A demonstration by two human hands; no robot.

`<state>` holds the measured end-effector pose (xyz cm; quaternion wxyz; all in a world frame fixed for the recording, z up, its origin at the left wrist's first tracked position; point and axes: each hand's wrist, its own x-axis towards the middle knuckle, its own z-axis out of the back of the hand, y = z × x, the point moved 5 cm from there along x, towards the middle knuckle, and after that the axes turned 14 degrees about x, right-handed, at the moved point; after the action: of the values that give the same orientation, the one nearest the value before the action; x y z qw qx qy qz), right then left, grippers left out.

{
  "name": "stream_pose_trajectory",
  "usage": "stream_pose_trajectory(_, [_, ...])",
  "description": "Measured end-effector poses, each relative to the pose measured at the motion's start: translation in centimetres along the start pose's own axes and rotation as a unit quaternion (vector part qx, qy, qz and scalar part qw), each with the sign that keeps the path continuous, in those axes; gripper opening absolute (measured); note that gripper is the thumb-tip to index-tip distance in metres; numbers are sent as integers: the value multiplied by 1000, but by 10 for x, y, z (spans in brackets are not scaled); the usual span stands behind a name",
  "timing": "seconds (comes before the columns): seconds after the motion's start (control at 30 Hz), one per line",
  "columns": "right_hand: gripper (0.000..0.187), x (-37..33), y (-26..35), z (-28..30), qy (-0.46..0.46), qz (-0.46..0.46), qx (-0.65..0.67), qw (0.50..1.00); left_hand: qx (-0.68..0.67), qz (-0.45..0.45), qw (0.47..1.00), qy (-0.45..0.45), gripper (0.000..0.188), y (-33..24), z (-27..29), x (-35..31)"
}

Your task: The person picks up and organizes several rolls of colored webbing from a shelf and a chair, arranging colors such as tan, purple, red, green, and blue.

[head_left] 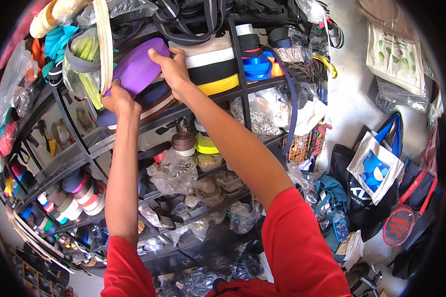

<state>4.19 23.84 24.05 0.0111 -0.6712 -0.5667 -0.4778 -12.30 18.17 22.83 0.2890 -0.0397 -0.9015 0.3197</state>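
Observation:
Between my two hands is a large purple webbing roll [138, 67], tilted, at an upper shelf of the rack. My left hand [120, 100] grips its lower left edge. On its upper right side, my right hand [172, 69] closes with the thumb over the flat face; the fingers behind are partly hidden. Right beside my right hand lies a stack of rolls in beige, white, black and yellow [218, 85]. Below the purple roll, dark blue and brown-and-white rolls [156, 108] rest on the same shelf.
Left of my hands hang a cream zipper tape [104, 44] and a plastic bag of yellow-green strips [86, 74]. A blue ribbon roll [256, 68] sits in the compartment to the right. Lower shelves hold more rolls [84, 198] and clear plastic bags [171, 173]. Bags [374, 168] hang on the right wall.

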Motion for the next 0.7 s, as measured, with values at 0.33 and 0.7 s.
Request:
stream_pose_trajectory(0.33, [97,30,3,3,80,132,-185,971,1,10,1000,-14,26,23,-36,47])
stream_pose_trajectory(0.7, [85,44,69,36,-18,188,-523,831,11,90,996,0,37,40,-117,44])
